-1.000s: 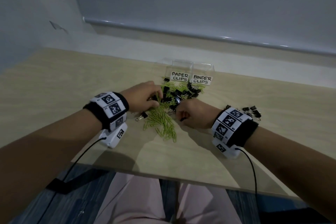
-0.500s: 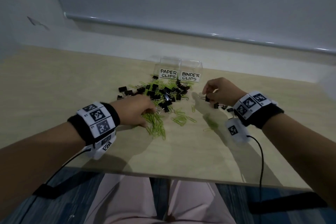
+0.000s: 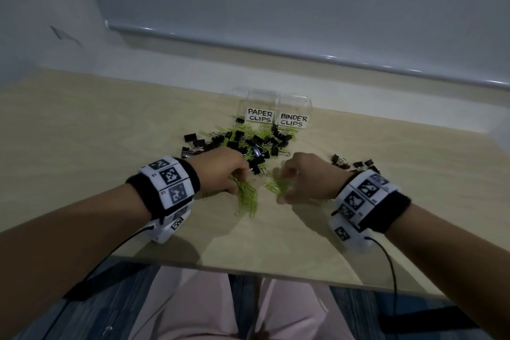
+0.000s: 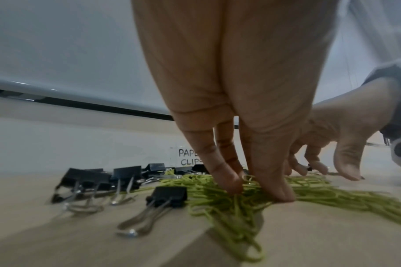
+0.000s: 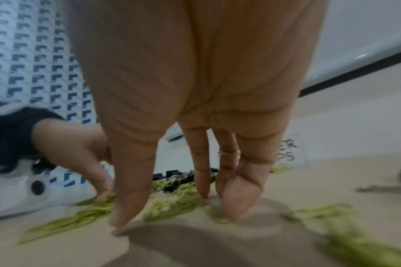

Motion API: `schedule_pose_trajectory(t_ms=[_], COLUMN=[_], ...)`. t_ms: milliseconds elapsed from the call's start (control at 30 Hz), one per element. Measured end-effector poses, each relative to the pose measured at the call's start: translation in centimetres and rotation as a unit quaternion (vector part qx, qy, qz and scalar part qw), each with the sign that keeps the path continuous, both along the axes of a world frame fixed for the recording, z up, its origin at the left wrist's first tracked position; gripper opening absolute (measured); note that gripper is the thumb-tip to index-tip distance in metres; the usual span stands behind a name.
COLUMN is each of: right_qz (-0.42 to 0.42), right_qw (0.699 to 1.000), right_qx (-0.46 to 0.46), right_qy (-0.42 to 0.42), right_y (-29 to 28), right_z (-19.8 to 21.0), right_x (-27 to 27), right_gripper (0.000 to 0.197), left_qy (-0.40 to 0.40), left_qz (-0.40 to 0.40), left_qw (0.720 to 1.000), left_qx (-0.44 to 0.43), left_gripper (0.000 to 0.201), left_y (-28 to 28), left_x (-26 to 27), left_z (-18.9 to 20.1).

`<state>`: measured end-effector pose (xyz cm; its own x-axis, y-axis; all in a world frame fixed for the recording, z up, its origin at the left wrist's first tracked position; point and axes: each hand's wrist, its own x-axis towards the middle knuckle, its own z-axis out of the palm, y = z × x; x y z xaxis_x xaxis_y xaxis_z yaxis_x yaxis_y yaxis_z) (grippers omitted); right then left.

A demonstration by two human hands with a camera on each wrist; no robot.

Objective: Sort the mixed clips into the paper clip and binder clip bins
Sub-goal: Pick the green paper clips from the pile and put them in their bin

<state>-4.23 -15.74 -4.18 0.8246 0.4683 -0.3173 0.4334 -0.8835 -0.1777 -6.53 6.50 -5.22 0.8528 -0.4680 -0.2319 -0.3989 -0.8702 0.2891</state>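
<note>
Nearest me: pale pink trousers [image 3: 193, 309] at the near edge of the light wooden tabletop [image 3: 82, 132].

Next, my left hand [image 3: 220, 171], wrist banded with black-and-white marker tiles. Its grip: thumb and fingertips [image 4: 235, 186] pinched down on a bunch of thin lime-green wire paper clips [image 3: 247, 196] lying on the tabletop.

Level with it, my right hand [image 3: 306, 176], similarly banded. Fingers point down with tips on the tabletop among more green clips; the wrist view is blurred, so I cannot tell whether this grip holds anything.

Beyond both hands: a mixed heap of small black binder clips with silver wire handles [image 3: 256, 146], tangled with green paper clips. A few black clips sit apart at the heap's left side; a small separate cluster of black binder clips [image 3: 356, 164] lies to the right, past my right wrist.

Farthest on the tabletop: two clear plastic bins side by side, touching the heap's far edge. Left bin labelled "PAPER CLIPS" [image 3: 260, 114]; right bin labelled "BINDER CLIPS" [image 3: 293, 119].

Behind: a pale wall with a grey roller blind [image 3: 303, 8].
</note>
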Motion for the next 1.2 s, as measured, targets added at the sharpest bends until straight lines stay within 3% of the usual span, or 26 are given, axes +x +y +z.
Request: schedule_pose_trajectory(t_ms=[167,233,333,467,600,700,867,967,1067,1133,1200], right_qz=[0.074,0.086,0.101,0.106,0.042,-0.017,-0.124,-0.159,-0.189,-0.202,-0.212], right_qw=[0.996,0.995,0.994,0.992,0.988,0.971,0.889,0.849,0.828,0.837,0.868], right_qx=[0.040,0.033,0.032,0.051,0.146,0.232,0.420,0.493,0.525,0.508,0.445], right_qy=[-0.017,-0.024,-0.035,-0.038,0.006,0.062,0.132,0.106,0.057,0.009,-0.064], right_y=[3.4,4.0,4.1,3.2,1.4,0.2,-0.1,1.0,2.8,4.3,5.7], right_z=[-0.1,0.0,0.1,-0.1,-0.3,-0.2,2.1,4.3,5.5,5.2,4.2], right_x=[-1.0,-0.9,-0.4,0.6,2.3,4.0,6.9,9.8,13.0,14.7,16.0], right_gripper=[0.029,0.028,0.021,0.014,0.010,0.008,0.007,0.011,0.012,0.013,0.015], left_qy=[-0.014,-0.021,-0.019,-0.014,0.011,0.041,-0.009,-0.055,-0.082,-0.097,-0.112], left_qz=[-0.011,-0.022,-0.032,-0.036,-0.005,0.048,0.134,0.199,0.275,0.306,0.318], left_qw=[0.999,0.999,0.998,0.999,0.999,0.986,0.952,0.921,0.893,0.892,0.908], left_qx=[0.028,0.042,0.047,0.029,-0.049,-0.155,-0.276,-0.330,-0.347,-0.318,-0.248], left_gripper=[0.013,0.005,0.014,0.011,0.011,0.005,0.005,0.010,0.013,0.012,0.013], left_y=[-1.6,-2.0,-2.2,-1.8,-0.9,-0.1,0.5,0.3,-0.6,-1.5,-2.2], left_x=[0.1,0.3,0.6,1.2,2.1,3.3,7.2,11.0,14.4,16.2,17.5], left_z=[0.0,0.2,0.4,0.6,1.3,2.4,4.5,5.2,4.8,4.2,3.6])
